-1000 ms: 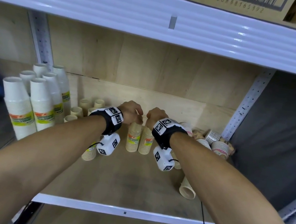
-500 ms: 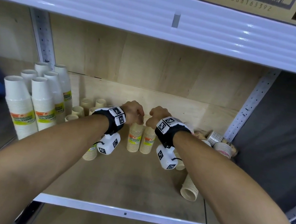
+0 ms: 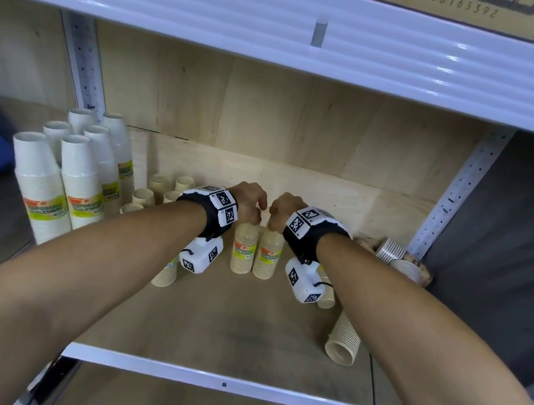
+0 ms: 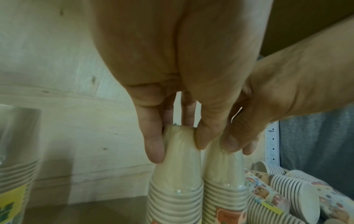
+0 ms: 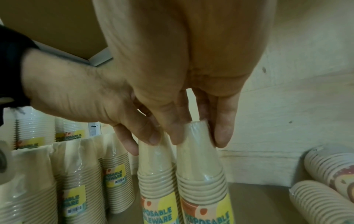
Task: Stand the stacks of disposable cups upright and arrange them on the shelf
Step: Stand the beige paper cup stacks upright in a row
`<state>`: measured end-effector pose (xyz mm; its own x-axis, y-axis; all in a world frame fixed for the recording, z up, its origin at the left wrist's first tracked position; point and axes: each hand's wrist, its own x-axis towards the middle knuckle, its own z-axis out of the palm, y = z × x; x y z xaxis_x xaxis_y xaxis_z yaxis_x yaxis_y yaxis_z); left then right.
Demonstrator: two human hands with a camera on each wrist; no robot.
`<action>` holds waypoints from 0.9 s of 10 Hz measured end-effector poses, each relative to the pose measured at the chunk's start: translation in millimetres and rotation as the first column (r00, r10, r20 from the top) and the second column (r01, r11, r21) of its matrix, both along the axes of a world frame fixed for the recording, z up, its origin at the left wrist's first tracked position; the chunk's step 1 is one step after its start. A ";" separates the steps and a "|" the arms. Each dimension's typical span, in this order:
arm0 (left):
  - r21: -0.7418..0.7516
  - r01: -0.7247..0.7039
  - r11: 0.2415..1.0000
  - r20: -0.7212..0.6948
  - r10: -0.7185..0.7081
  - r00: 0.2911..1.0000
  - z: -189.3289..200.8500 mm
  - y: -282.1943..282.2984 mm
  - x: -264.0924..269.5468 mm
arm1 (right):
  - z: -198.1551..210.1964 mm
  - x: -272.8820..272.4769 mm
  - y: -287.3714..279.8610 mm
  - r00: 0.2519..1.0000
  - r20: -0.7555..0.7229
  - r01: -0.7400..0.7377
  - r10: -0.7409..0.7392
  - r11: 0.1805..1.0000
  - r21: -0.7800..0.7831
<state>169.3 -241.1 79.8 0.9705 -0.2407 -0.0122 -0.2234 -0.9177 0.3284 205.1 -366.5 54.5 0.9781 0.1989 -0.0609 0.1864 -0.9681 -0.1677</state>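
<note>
White stacks (image 3: 53, 184) upright at 9 o'clock on shelf (image 3: 240, 323), six, wrapped, yellow labels facing front. Small beige stacks (image 3: 157, 186) upright behind, at 10 o'clock. One beige stack (image 3: 165, 274) upright under left wrist, partly hidden.

Left hand (image 3: 252, 201) at centre, fingers (image 4: 153, 145) and thumb pinching top of left stack (image 3: 243, 251). Left stack upright, base on shelf, touching right stack (image 3: 268, 256).

Right hand (image 3: 283, 211) just beside left hand, fingers (image 5: 223, 133) and thumb pinching top of right stack. Right stack upright, base on shelf. Labels read "DISPOSABLE TABLEWARE" in part.

Fallen stack (image 3: 344, 338) at 4 o'clock, lying on side, open mouth toward front edge. Further stack behind right wrist camera, mostly hidden; posture cannot be told.

Printed stacks (image 3: 399, 260) at 2 o'clock, lying on sides against right upright (image 3: 457, 196). Cardboard box (image 3: 461, 2) on upper shelf, at 12 o'clock.
</note>
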 end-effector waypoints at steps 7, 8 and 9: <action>0.168 -0.061 0.984 -0.419 0.127 0.899 46.0 47.4 -79.2 | 55.4 -82.3 55.9 0.918 -0.307 -0.277 0.251 0.960 -0.045; 0.192 -0.100 0.976 -0.420 0.174 0.891 47.5 65.6 -92.0 | 58.3 -95.9 73.5 0.895 -0.333 -0.314 0.296 0.949 -0.001; 0.230 -0.119 0.966 -0.412 0.208 0.887 49.0 84.1 -103.7 | 56.6 -105.8 92.4 0.878 -0.337 -0.339 0.341 0.939 0.067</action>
